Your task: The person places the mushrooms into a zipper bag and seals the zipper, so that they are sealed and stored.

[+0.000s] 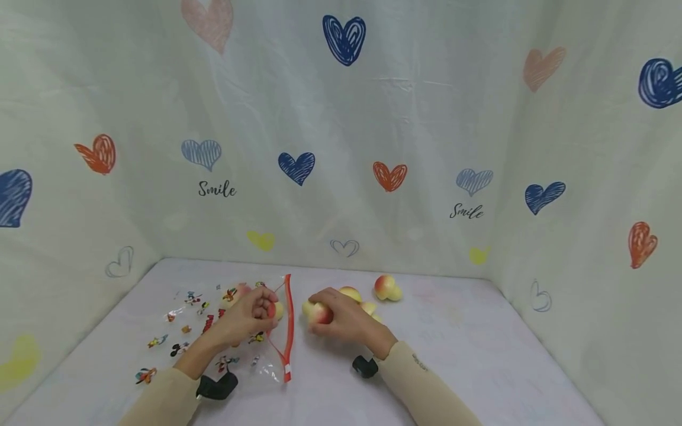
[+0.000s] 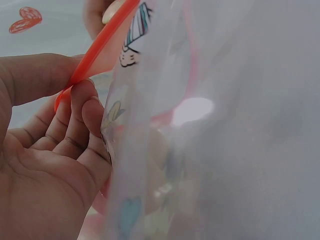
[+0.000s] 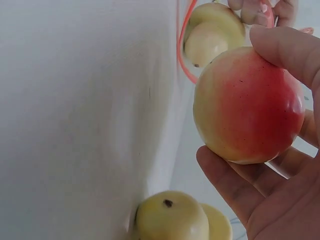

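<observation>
One pear-shaped fruit (image 3: 250, 107), smooth and glossy, its rounded end red blending to pale yellow with dark flecks, is in the right hand (image 1: 343, 316); that grip closes thumb and fingers around it, over the middle of the tabletop (image 1: 479, 343). The left hand (image 1: 247, 319) pinches the orange-red zip strip (image 1: 290, 328) of a clear plastic bag (image 1: 186, 328). Limp, shiny and printed with small cartoon figures, the bag covers much of the tabletop's left half, its mouth toward the right edge; another pear-shaped fruit (image 1: 279, 310) sits just inside that mouth. A gap of tabletop lies between the strip and the right hand. Several yellow fruits (image 1: 350, 293) cluster behind the right hand, and a red-and-yellow one (image 1: 385, 287) rests beyond them near the back edge. Black script reading "Smile" (image 1: 216, 189) appears twice on the heart-patterned fabric backdrop (image 1: 426, 106); the small lettering on the beige right sleeve (image 1: 421, 384) is illegible. White surface stretches from the fruits to the tabletop's right edge.
</observation>
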### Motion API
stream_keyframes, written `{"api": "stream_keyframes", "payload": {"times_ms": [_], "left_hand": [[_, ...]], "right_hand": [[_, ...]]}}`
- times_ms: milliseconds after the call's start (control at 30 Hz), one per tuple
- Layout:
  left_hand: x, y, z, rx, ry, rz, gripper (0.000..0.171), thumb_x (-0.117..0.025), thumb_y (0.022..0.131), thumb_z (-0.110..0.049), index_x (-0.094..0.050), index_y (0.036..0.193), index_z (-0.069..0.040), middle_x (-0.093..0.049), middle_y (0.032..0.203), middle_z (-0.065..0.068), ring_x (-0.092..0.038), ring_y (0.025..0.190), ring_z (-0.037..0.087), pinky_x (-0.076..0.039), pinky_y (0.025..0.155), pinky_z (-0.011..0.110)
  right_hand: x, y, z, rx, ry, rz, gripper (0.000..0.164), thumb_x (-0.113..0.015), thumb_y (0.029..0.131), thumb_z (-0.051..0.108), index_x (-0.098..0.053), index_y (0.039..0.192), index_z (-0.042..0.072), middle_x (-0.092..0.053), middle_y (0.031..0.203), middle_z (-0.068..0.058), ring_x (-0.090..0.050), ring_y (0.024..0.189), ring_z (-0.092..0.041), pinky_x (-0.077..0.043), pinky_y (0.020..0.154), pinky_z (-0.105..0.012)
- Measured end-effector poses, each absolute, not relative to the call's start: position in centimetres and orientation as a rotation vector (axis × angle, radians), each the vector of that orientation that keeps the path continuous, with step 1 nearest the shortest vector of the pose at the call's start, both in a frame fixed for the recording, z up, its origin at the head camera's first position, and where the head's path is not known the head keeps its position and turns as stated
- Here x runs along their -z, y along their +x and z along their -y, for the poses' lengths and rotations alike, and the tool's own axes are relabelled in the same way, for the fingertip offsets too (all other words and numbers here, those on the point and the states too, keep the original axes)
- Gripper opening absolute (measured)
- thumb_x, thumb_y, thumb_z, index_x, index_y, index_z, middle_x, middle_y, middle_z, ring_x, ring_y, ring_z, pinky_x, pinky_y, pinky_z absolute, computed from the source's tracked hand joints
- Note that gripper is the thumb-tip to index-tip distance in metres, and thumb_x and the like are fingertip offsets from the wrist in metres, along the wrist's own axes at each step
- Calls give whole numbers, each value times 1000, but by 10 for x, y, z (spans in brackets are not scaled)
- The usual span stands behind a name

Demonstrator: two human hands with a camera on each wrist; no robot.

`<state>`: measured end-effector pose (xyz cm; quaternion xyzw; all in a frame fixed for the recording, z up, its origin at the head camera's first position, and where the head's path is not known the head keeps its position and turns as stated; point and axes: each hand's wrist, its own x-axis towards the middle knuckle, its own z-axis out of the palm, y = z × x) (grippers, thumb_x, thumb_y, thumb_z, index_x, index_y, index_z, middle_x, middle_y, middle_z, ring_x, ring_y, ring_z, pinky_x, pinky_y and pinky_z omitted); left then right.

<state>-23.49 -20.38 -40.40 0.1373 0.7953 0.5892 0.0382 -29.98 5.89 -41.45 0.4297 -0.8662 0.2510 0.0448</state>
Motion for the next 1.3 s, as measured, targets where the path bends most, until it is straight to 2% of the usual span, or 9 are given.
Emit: {"api": "stream_keyframes", "payload": {"times_ms": [400,667,1033,1300], "left_hand": [[405,-236,206,-1809,453,-2436,45,-71,82,0,-43,117,7,-49,92,14,-49,75,18,-45,61,23],[405,-236,206,-1817,446,-2412,45,-70,82,2,-43,117,7,-50,93,15,-52,79,22,-47,62,24],[405,-237,204,-1809,424,-2431,43,-70,82,4,-44,117,4,-51,93,14,-51,79,22,-45,62,23],[406,-237,204,-1798,411,-2446,43,-71,83,1,-45,117,3,-51,93,14,-51,81,23,-46,63,23]], "right_hand": [[416,-307,-36,-778,1283,2674,51,-71,83,41,-56,127,21,-54,123,8,-52,107,-5,-44,92,-25],[416,-307,-18,-878,1264,2705,49,-71,83,37,-56,126,20,-53,121,8,-50,103,-6,-45,86,-22],[422,-313,-3,-791,1205,2734,53,-71,83,40,-56,128,17,-54,123,4,-52,105,-7,-44,90,-25],[422,-313,2,-801,1155,2774,55,-71,84,42,-54,130,16,-55,121,2,-53,101,-9,-45,88,-25]]}}
